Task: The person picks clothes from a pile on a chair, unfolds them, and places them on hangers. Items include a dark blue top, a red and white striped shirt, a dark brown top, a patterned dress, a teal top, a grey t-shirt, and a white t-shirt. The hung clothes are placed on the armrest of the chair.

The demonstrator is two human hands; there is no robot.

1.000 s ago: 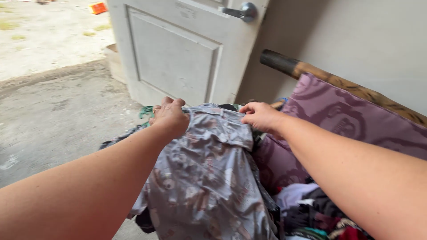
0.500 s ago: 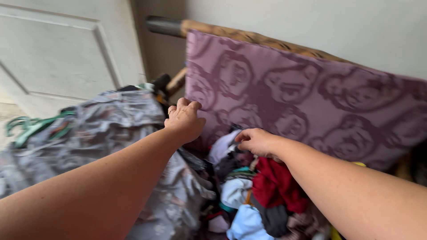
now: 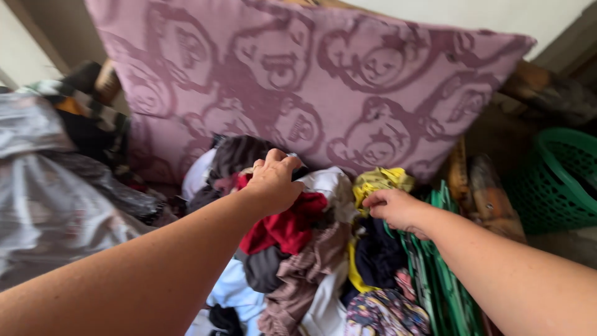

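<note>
Clothes pile (image 3: 311,261): heaped below the purple patterned cushion (image 3: 298,81), lower edge cut off by the frame. Left hand (image 3: 273,183) is clenched on top of a red garment (image 3: 283,227); grasp contents hidden. Right hand (image 3: 392,208) pinches a yellow garment (image 3: 376,182), fingers curled. Green basket (image 3: 559,180) is at right, partly out of frame.

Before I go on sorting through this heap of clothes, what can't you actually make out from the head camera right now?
- Left hand: fingers curl into the red cloth garment; the grip is hidden by the hand's back.
- Right hand: fingertips meet the yellow cloth garment; pinched or only touched, unclear.
- Green plastic basket: cut by the right edge.
- Grey patterned garment: blurred, cut by the left edge.
</note>
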